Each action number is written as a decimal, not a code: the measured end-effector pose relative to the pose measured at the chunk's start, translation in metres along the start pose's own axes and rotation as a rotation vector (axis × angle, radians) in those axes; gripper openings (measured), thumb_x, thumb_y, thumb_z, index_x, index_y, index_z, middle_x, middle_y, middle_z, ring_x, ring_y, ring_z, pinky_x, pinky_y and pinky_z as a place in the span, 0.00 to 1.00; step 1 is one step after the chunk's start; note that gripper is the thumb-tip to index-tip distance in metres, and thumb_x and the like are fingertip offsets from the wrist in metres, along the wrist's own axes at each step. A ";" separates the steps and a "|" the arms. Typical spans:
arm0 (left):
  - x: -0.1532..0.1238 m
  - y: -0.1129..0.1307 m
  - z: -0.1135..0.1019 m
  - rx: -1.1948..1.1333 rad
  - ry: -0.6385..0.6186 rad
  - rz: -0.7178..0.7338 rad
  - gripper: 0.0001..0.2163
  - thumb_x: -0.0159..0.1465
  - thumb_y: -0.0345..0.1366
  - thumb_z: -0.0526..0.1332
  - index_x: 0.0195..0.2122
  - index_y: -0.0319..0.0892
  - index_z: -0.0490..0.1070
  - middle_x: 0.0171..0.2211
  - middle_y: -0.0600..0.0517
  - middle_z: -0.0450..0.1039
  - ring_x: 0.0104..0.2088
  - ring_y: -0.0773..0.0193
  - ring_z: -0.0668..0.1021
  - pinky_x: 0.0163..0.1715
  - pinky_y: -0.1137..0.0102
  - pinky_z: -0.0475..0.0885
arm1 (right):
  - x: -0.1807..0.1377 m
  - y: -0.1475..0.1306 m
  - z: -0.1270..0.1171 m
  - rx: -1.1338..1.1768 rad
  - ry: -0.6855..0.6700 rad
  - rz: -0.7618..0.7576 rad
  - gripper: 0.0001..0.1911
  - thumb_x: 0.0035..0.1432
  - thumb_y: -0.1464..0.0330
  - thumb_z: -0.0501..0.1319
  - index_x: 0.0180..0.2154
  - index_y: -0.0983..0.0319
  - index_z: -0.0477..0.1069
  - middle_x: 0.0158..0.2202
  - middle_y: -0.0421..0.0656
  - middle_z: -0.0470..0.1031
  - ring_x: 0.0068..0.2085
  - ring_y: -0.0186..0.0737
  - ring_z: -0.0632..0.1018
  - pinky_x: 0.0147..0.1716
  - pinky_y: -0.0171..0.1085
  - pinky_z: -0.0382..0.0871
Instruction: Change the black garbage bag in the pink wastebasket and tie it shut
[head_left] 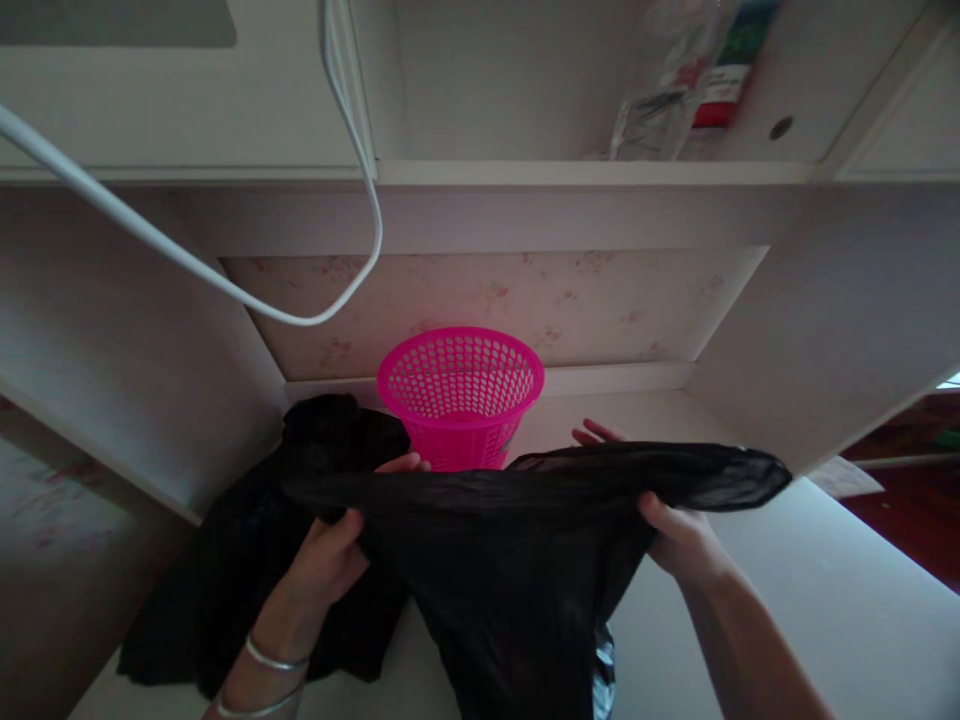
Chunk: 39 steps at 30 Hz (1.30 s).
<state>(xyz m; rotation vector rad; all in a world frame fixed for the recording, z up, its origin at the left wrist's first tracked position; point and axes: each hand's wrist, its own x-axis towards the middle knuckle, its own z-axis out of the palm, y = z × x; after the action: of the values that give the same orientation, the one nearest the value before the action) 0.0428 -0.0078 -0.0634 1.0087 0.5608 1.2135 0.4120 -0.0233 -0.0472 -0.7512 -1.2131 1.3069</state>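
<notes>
A black plastic bag hangs stretched between my two hands, its top edge pulled nearly level. My left hand grips the bag's left side, thumb in front and fingers partly behind the plastic. At the right side, my right hand holds the edge with the thumb in front, and some fingertips show above the rim. Just beyond the bag stands a bright pink perforated basket, upright, its lower part hidden by the bag. Two metal bangles circle my left wrist.
Black cloth or plastic lies heaped at the left. A white cable loops down at upper left. Overhead, a white shelf holds a clear plastic container and a red-and-green package. White panels flank the recess, with flowered wallpaper behind.
</notes>
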 end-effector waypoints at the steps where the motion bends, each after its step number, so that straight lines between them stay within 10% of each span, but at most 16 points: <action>1: 0.000 -0.005 0.002 -0.068 0.026 -0.027 0.20 0.59 0.52 0.71 0.50 0.53 0.82 0.57 0.49 0.79 0.59 0.50 0.78 0.59 0.60 0.74 | 0.000 -0.002 0.009 0.044 -0.022 0.014 0.34 0.56 0.50 0.69 0.62 0.50 0.70 0.66 0.47 0.70 0.64 0.58 0.72 0.63 0.55 0.67; 5: -0.004 -0.026 0.005 -0.357 0.067 -0.081 0.10 0.64 0.48 0.67 0.45 0.59 0.82 0.48 0.59 0.84 0.51 0.59 0.83 0.54 0.66 0.78 | -0.008 0.005 0.040 0.230 -0.103 0.043 0.18 0.66 0.52 0.60 0.53 0.48 0.76 0.61 0.44 0.75 0.63 0.52 0.75 0.64 0.54 0.65; 9: -0.011 -0.037 0.017 -0.509 0.030 -0.141 0.07 0.62 0.38 0.71 0.40 0.59 0.81 0.29 0.63 0.83 0.36 0.66 0.86 0.56 0.65 0.77 | -0.019 0.018 0.058 0.330 -0.187 0.054 0.09 0.65 0.56 0.63 0.40 0.53 0.70 0.32 0.39 0.81 0.37 0.41 0.83 0.47 0.46 0.77; 14: -0.011 -0.038 0.052 -0.410 0.021 -0.201 0.08 0.62 0.40 0.72 0.41 0.50 0.78 0.15 0.65 0.65 0.11 0.75 0.66 0.33 0.72 0.80 | -0.025 0.026 0.070 0.047 -0.171 0.227 0.14 0.67 0.57 0.64 0.40 0.56 0.60 0.30 0.39 0.79 0.30 0.35 0.77 0.33 0.36 0.70; 20: -0.008 -0.036 0.084 -0.150 0.223 -0.341 0.17 0.54 0.45 0.75 0.32 0.40 0.72 0.17 0.61 0.65 0.12 0.77 0.58 0.13 0.78 0.56 | -0.035 0.040 0.069 0.207 -0.197 0.362 0.33 0.56 0.52 0.70 0.58 0.58 0.66 0.35 0.40 0.76 0.37 0.40 0.77 0.42 0.40 0.69; 25: -0.013 -0.027 0.089 0.060 0.252 -0.370 0.26 0.50 0.54 0.76 0.36 0.40 0.70 0.19 0.53 0.74 0.13 0.70 0.69 0.14 0.76 0.58 | -0.056 0.040 0.055 0.046 -0.176 0.264 0.41 0.58 0.50 0.67 0.68 0.51 0.61 0.49 0.46 0.75 0.50 0.49 0.76 0.56 0.48 0.66; 28: -0.016 -0.027 0.090 0.074 0.245 -0.403 0.28 0.49 0.58 0.74 0.38 0.41 0.68 0.15 0.53 0.72 0.13 0.68 0.69 0.14 0.76 0.59 | -0.069 0.040 0.058 -0.101 0.000 0.187 0.33 0.60 0.52 0.66 0.65 0.50 0.66 0.57 0.49 0.72 0.58 0.52 0.73 0.55 0.46 0.69; 33: -0.019 -0.033 0.092 0.009 0.309 -0.389 0.23 0.52 0.47 0.75 0.40 0.43 0.65 0.16 0.63 0.64 0.12 0.78 0.55 0.15 0.77 0.46 | -0.072 0.038 0.084 0.229 0.005 0.176 0.13 0.63 0.57 0.65 0.40 0.52 0.63 0.41 0.42 0.77 0.33 0.41 0.78 0.30 0.37 0.72; 39: -0.025 -0.037 0.092 -0.119 0.307 -0.378 0.17 0.50 0.35 0.70 0.38 0.44 0.65 0.26 0.58 0.70 0.22 0.72 0.66 0.23 0.75 0.60 | -0.062 0.023 0.103 -0.134 -0.099 -0.038 0.14 0.66 0.56 0.62 0.33 0.58 0.64 0.38 0.43 0.70 0.38 0.39 0.71 0.38 0.35 0.68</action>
<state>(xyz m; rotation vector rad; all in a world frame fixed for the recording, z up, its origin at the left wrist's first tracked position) 0.1284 -0.0621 -0.0552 0.5838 0.8667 1.0514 0.3175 -0.1002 -0.0560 -0.7625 -1.3987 1.2533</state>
